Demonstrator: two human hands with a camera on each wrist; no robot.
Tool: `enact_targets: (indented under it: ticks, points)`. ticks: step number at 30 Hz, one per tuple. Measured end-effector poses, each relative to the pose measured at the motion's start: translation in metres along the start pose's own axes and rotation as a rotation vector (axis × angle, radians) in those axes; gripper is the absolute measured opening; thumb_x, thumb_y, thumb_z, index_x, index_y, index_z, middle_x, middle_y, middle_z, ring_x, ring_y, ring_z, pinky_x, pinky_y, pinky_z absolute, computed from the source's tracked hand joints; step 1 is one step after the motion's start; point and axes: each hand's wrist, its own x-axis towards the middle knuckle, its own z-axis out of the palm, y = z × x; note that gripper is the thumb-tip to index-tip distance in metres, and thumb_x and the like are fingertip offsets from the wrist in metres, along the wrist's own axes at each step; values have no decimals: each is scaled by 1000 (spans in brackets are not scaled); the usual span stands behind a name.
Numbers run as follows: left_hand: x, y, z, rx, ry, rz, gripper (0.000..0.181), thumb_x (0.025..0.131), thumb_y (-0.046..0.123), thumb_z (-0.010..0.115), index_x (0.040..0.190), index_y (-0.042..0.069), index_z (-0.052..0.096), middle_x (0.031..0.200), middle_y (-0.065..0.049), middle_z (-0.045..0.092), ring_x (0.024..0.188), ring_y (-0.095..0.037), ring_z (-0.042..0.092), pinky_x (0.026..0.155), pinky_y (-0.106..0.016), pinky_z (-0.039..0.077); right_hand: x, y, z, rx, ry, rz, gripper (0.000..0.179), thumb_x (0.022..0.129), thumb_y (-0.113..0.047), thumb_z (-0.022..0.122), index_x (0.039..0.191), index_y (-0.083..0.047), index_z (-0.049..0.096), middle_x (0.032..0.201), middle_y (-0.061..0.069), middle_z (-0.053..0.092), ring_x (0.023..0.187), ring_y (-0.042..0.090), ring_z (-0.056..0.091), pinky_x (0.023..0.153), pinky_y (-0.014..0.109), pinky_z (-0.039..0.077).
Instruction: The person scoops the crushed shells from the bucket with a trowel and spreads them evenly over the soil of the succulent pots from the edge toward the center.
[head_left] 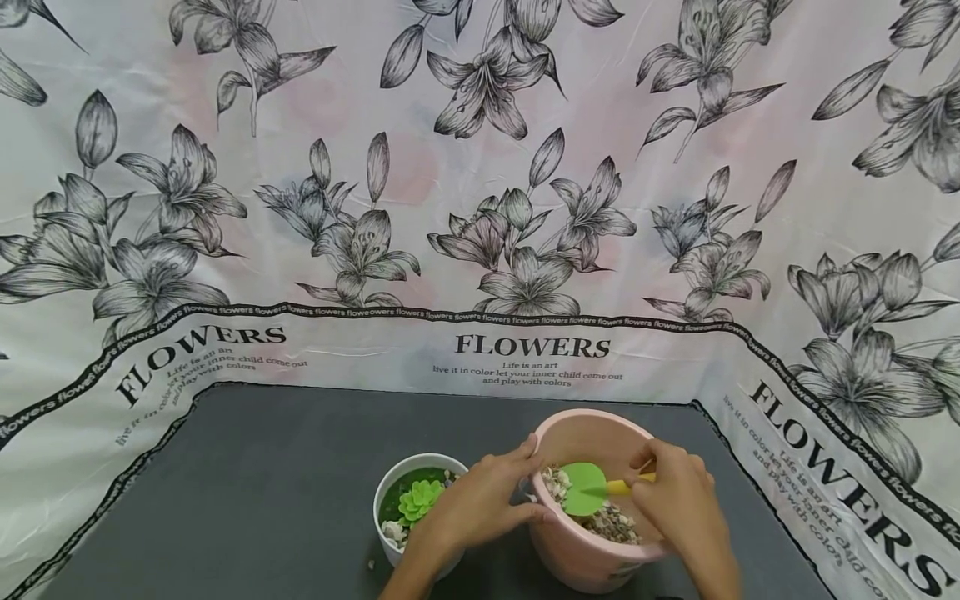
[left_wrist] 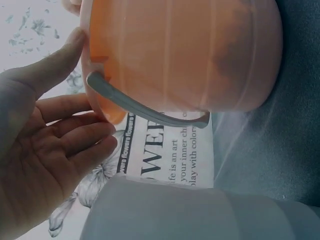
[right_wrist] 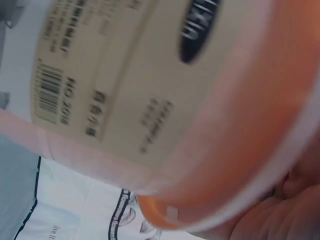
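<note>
A pink bucket (head_left: pixel 577 567) stands on the dark table, with pale and brown pebbles (head_left: pixel 611 523) inside. My right hand (head_left: pixel 678 500) grips the yellow handle of a small toy shovel (head_left: pixel 587 489), whose green blade is inside the bucket over the pebbles. In the right wrist view, part of that hand (right_wrist: pixel 285 215) shows past the rim; the shovel is hidden there. My left hand (head_left: pixel 480 504) touches the bucket's left rim with thumb and fingertips, its fingers fairly straight in the left wrist view. Below that hand is a white pot (head_left: pixel 382 492) with a green succulent (head_left: pixel 421 500).
White stones (head_left: pixel 393 532) lie in the pot beside the succulent. A grey handle (left_wrist: pixel 145 110) hangs on the bucket's side. A label (right_wrist: pixel 105 75) is stuck on the bucket. Flower-printed cloth (head_left: pixel 525 350) walls the back and sides of the table (head_left: pixel 285 483).
</note>
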Motion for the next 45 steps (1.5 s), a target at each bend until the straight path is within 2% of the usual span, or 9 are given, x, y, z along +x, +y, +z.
enact_targets:
  ticks: [4,8,10,14,17,21,29,37,45]
  points:
    - [-1,0,0,-8,-1,13,72,94,44,76,155,14,52,167,-7,40,145,-25,55,114,-39,53,-4,6,-10,28,21,26,11,86,-14,80,93,-6,77,92,9,81,84,27,72,75,49,54]
    - [-4,-2,-2,-38,-11,9,73,95,45,74,156,14,49,168,-5,38,146,-24,54,114,-38,54,-8,13,-18,54,45,20,11,85,-14,83,93,-6,80,93,11,81,89,30,73,82,48,55]
    - [-5,-3,-3,-57,-20,6,73,96,46,73,157,15,48,169,-4,37,146,-22,54,113,-37,54,-10,16,-21,63,58,12,10,86,-14,83,93,-7,82,94,12,82,90,28,73,81,42,56]
    - [-5,-5,-3,-69,-33,0,74,96,47,73,158,17,47,170,-2,35,146,-23,53,114,-38,54,-12,23,-29,93,65,19,14,88,-17,83,97,-7,84,98,13,82,84,11,68,70,24,50]
    - [-5,-6,-4,-72,-34,-14,74,95,47,73,158,18,48,170,-2,36,148,-33,51,117,-45,51,-13,26,-36,122,43,38,19,90,-19,82,102,-5,84,102,16,81,80,3,60,66,19,47]
    - [-6,-9,-4,-81,-24,-22,73,95,47,74,158,20,48,169,-3,38,149,-43,47,121,-52,46,-13,26,-44,143,28,55,24,92,-21,81,106,-2,83,103,18,80,78,1,57,64,19,47]
    - [-6,-11,-5,-108,16,-1,75,93,48,75,158,21,48,169,-4,40,152,-28,47,120,-48,47,-18,26,-56,180,23,83,22,94,-18,79,108,-1,82,102,15,80,77,2,54,63,20,47]
    - [-10,-9,-8,-96,54,12,75,94,49,75,159,23,48,165,-5,47,149,-31,50,117,-52,49,-20,27,-68,190,2,115,29,97,-23,77,114,-1,80,109,18,78,80,0,55,64,21,48]
    - [-17,-10,-14,-155,42,-3,79,94,52,73,161,21,44,168,-1,41,153,-33,45,117,-56,49,-23,24,-73,217,-12,123,31,97,-27,77,116,-3,80,111,15,78,83,-2,57,68,22,50]
